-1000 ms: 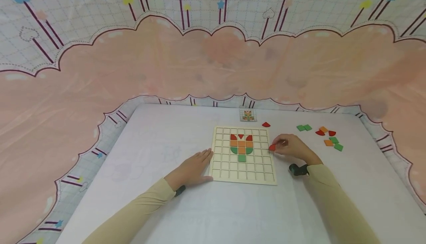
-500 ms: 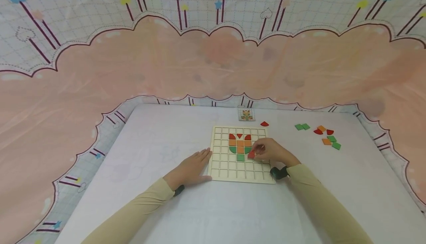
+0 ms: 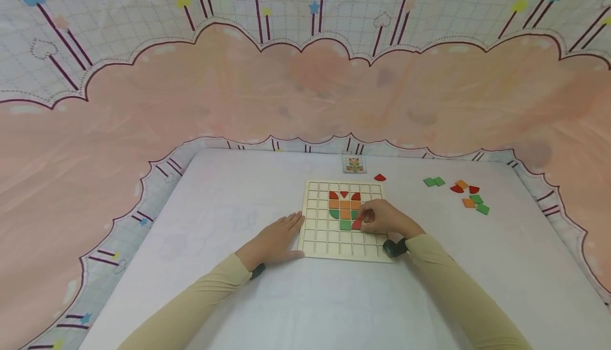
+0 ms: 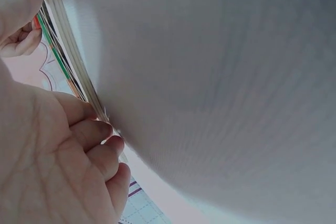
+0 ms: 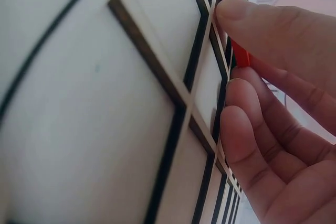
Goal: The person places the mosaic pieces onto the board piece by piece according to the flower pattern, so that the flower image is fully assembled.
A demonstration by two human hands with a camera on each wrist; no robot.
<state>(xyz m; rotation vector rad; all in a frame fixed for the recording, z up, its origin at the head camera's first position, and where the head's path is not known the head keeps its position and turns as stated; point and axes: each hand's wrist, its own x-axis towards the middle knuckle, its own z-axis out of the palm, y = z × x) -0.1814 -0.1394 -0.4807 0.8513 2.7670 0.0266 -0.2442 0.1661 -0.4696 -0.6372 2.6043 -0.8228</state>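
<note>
Now right grip (image 3: 382, 219) pinching red piece (image 3: 356, 224) over grid board (image 3: 319, 236) (beside green square), left grip (image 3: 277, 241) flat, released, at board's edge

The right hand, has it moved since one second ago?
Yes. The right hand, pinching a red piece, went leftward from beyond the right edge of the wooden grid board to over its cells, beside the green square.

Loose green and orange tiles (image 3: 470, 196) lie beside a small pattern card (image 3: 354, 164).
</note>
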